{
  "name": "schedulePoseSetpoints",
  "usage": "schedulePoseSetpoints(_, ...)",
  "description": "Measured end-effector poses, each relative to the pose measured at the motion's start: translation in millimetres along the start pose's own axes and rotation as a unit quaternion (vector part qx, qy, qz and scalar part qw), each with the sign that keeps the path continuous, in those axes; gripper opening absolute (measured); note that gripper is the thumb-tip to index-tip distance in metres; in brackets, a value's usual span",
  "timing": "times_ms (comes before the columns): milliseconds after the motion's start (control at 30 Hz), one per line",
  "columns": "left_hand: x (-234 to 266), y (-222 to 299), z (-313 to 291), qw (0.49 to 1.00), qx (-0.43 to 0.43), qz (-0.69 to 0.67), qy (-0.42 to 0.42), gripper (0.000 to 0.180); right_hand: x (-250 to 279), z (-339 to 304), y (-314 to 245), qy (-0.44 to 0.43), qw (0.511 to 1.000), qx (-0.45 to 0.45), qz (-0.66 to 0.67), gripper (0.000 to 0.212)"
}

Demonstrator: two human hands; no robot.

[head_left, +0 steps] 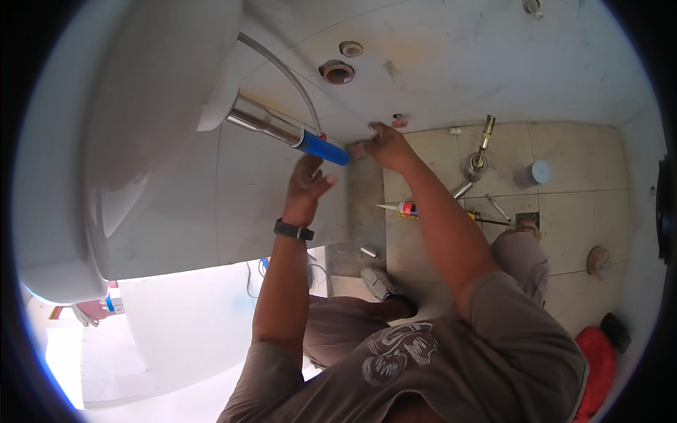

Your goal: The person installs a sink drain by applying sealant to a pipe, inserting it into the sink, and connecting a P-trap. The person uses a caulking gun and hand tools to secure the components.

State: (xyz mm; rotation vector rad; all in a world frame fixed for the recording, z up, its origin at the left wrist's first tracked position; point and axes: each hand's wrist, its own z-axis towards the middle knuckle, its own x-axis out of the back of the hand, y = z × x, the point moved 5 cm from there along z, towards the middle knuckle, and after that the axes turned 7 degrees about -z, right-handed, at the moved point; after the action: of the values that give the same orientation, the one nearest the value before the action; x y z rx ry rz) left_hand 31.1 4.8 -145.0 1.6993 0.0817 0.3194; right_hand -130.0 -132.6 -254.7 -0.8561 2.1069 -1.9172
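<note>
A chrome drain pipe (264, 120) slants down from under a white basin (148, 134), with a blue sleeve (324, 146) around its lower end. Just below that sleeve is my left hand (305, 187), its thumb apart and its fingertips partly hidden behind the blue part. Whether those fingertips touch it, I cannot tell. My right hand (389, 149) is by the wall corner, past the sleeve's end, with fingers bent together around a small brownish piece (358, 151) that is too unclear to name. A grey braided hose (289, 74) curves down to a red fitting (323, 137) behind the sleeve.
On the tiled floor lie a white-nozzled sealant tube (407, 209), a brass-and-chrome fitting (477, 166), a pale round-topped container (539, 173) and a small white piece (368, 252). The wall has a round pipe opening (337, 72). Red cloth (596, 366) lies at the lower right.
</note>
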Motion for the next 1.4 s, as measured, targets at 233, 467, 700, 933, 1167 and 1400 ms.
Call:
schedulePoseSetpoints(233, -12, -32, 58, 0.997, 0.023, -0.001, -0.074, 0.051, 65, -38, -187, -0.007, 0.965, 0.259, -0.028, 0.079)
schedulePoseSetpoints(467, -28, -18, 69, 0.979, -0.126, -0.140, -0.082, 0.040, 22, 4, -264, -0.085, 0.943, 0.308, -0.089, 0.051)
schedulePoseSetpoints(700, -36, -21, 87, 0.947, -0.117, -0.163, -0.250, 0.028, 2, -2, -279, -0.187, 0.953, 0.232, 0.055, 0.067)
schedulePoseSetpoints(933, -41, -22, 82, 0.962, -0.160, -0.174, -0.140, 0.038, -6, -4, -278, -0.198, 0.948, 0.231, 0.089, 0.060)
schedulePoseSetpoints(1167, -29, -11, 66, 0.969, -0.225, -0.100, 0.021, 0.030, -8, -8, -278, -0.159, 0.959, 0.212, 0.105, 0.054)
schedulePoseSetpoints(1400, -41, -15, 57, 0.952, -0.220, -0.107, 0.184, 0.024, -10, -7, -275, -0.163, 0.954, 0.222, 0.117, 0.050)
